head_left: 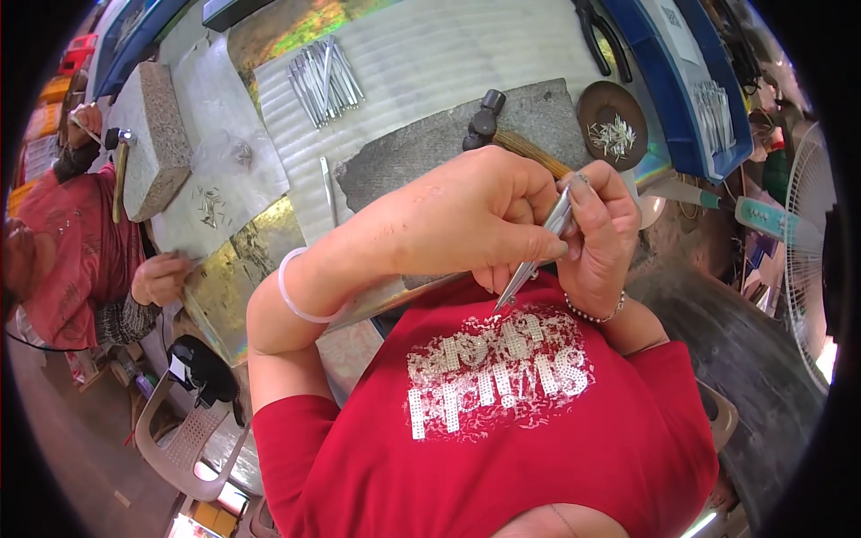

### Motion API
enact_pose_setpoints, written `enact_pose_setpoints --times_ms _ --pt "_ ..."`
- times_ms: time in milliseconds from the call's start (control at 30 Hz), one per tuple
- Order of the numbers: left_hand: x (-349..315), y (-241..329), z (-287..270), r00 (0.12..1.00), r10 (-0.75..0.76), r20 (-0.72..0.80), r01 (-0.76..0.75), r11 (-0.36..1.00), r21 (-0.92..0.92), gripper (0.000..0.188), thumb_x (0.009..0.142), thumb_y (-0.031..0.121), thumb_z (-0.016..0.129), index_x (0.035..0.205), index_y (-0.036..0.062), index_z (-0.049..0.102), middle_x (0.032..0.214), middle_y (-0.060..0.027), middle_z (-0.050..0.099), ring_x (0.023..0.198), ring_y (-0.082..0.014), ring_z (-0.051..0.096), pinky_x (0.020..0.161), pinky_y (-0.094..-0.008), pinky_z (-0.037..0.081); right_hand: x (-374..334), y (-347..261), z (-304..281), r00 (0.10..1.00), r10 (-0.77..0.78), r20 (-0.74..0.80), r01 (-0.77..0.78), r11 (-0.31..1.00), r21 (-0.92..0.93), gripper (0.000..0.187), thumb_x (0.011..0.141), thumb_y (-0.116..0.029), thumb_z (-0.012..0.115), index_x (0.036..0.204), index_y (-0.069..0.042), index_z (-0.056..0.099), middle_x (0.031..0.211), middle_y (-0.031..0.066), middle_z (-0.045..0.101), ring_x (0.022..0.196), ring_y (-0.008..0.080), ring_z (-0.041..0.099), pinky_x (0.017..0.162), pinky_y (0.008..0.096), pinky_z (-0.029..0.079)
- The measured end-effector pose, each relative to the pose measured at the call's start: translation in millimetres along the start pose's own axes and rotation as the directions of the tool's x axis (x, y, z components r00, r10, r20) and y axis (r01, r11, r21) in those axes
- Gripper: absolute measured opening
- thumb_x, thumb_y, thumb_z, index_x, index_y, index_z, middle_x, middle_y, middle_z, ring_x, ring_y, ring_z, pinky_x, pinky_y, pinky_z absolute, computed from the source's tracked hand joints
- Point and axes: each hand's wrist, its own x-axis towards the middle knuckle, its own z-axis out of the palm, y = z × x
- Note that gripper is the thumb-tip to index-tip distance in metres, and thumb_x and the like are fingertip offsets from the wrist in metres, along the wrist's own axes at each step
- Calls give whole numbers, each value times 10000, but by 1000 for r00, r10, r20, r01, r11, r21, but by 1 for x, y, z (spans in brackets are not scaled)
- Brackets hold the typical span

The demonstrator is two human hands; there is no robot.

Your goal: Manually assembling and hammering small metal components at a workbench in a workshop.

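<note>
In front of my chest, both hands are closed on one slim, silver metal tool (pixel 560 217) with a narrow pointed end, tilted down toward my red shirt. The look is of tweezers, but the exact kind is unclear. My left hand (pixel 493 211), its arm wearing a white bangle, grips the tool's middle between thumb and curled fingers. Higher up, the fingers of my right hand (pixel 599 215) pinch the tool; a beaded bracelet circles that wrist. Just beyond them, a hammer (pixel 484 121) with a black head and wooden handle lies on a dark stone slab (pixel 395 161).
Silver tools lie in a pile (pixel 325 82); a single one (pixel 327 184) is left of the slab. A brown bowl (pixel 599 97) contains small metal pins. At right are black-handled pliers (pixel 603 40), a blue tray (pixel 668 99) and a fan (pixel 812 251). A co-worker (pixel 81 242) sits left, near a stone block (pixel 154 134).
</note>
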Motion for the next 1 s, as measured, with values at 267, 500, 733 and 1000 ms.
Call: enact_pose_setpoints --times_ms 267,500,733,1000 --pt "1 8 0 997 47 60 -52 994 92 180 847 121 636 811 -8 515 567 -26 573 498 -66 557 444 -192 431 -2 -1 -2 997 -72 0 72 997 29 91 898 -104 552 835 -48 516 630 -6 535 476 17 436 388 157 306" --pt "-3 -8 14 999 34 -38 -36 998 -43 189 859 131 632 810 0 506 563 -14 557 501 -67 561 441 -177 425 0 -8 -6 998 67 21 -67 998 -19 82 885 -93 563 823 -52 527 603 -7 525 450 16 419 378 154 295" --pt "-9 -16 21 995 35 -96 -41 997 -58 201 860 139 637 788 22 491 554 0 545 492 -48 546 423 -172 402 -1 -7 -8 985 138 103 -135 990 -37 86 877 -95 578 814 -53 537 609 -5 526 437 13 398 372 153 290" --pt "-10 -22 28 993 28 -111 -39 995 -93 218 860 150 641 776 27 481 551 12 539 489 -42 543 422 -165 404 -6 -5 -12 978 186 95 -184 982 -31 80 878 -95 575 821 -51 542 610 -10 516 438 8 386 376 148 286"
